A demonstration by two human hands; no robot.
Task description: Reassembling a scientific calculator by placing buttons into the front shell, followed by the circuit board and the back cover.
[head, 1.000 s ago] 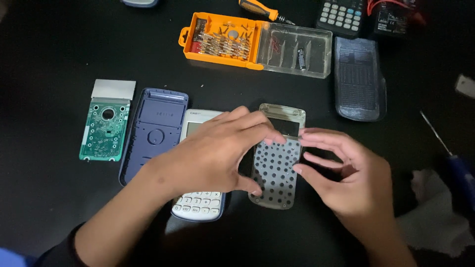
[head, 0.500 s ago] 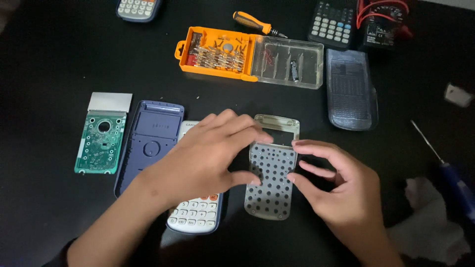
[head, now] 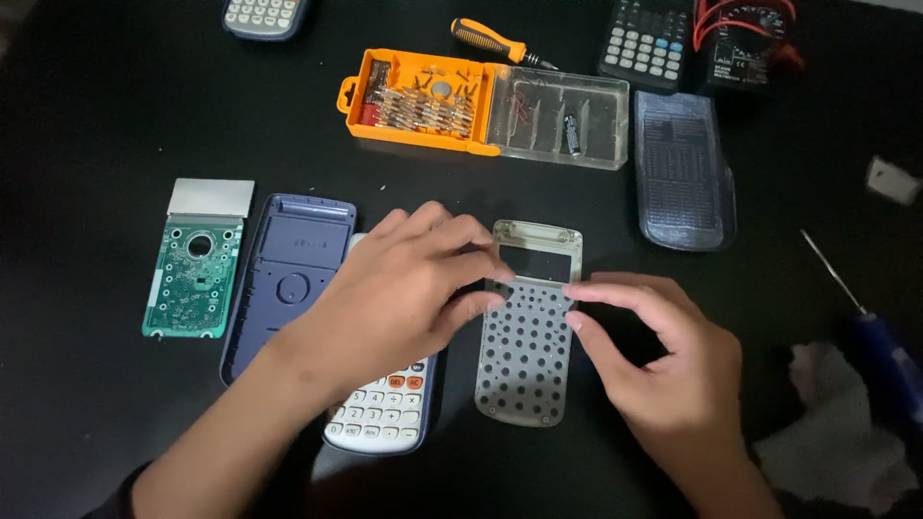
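Both hands had barely shifted from half a second earlier, I judged: my left hand (head: 399, 293) and right hand (head: 663, 360) pinched the clear perforated keypad panel (head: 527, 332), lying flat at three o'clock of the white calculator (head: 385, 413).
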